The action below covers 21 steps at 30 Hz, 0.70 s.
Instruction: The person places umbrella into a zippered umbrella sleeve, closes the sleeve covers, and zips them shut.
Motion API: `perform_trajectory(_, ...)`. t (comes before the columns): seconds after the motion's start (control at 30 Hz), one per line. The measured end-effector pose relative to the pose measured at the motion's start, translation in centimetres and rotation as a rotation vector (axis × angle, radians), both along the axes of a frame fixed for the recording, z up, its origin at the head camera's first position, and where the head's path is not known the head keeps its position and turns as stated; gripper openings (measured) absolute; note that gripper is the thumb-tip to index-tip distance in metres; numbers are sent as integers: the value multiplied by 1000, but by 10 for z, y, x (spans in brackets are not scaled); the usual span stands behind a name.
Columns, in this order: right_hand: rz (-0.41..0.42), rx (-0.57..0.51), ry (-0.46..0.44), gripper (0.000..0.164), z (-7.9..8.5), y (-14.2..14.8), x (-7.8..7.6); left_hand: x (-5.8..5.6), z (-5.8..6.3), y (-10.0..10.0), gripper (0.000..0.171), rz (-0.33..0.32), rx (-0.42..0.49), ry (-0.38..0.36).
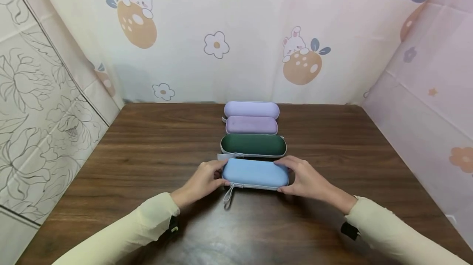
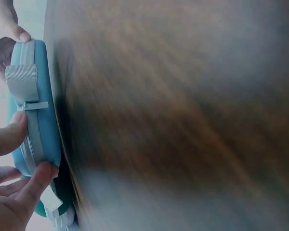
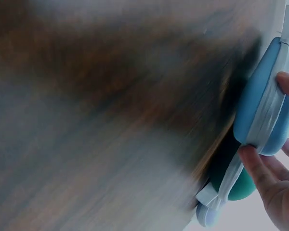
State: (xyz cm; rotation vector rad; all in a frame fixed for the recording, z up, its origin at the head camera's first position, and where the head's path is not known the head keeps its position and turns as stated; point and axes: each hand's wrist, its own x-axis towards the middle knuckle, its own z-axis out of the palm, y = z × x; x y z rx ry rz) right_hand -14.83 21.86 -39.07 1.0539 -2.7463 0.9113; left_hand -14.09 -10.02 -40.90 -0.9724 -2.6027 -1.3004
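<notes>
A light blue zippered hard case (image 1: 255, 173) lies lengthwise across the wooden table, with a grey strap loop (image 1: 228, 194) hanging from its front left. My left hand (image 1: 202, 180) grips its left end, thumb at the near side and fingers behind. At the opposite end my right hand (image 1: 304, 178) holds it the same way, thumb on the front edge. In the left wrist view the blue case (image 2: 49, 110) shows its grey zipper and pull tab. Right behind it sits a dark green case (image 1: 253, 145), its grey tab poking out on the left.
Farther back in the same column lie a purple case (image 1: 251, 125) and a lavender case (image 1: 251, 109), near the table's rear edge. A printed curtain (image 1: 251, 51) hangs behind the brown wooden table (image 1: 166, 133), and patterned sheets flank both sides.
</notes>
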Motion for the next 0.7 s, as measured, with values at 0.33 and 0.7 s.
perform_trajectory(0.33,-7,5,-30,63,-5,2,-12,4,-11,8,60,116,-12,9)
perform_trajectory(0.7,-25,189,-39,61,9,9,-13,0,11,2,51,173,-270,105)
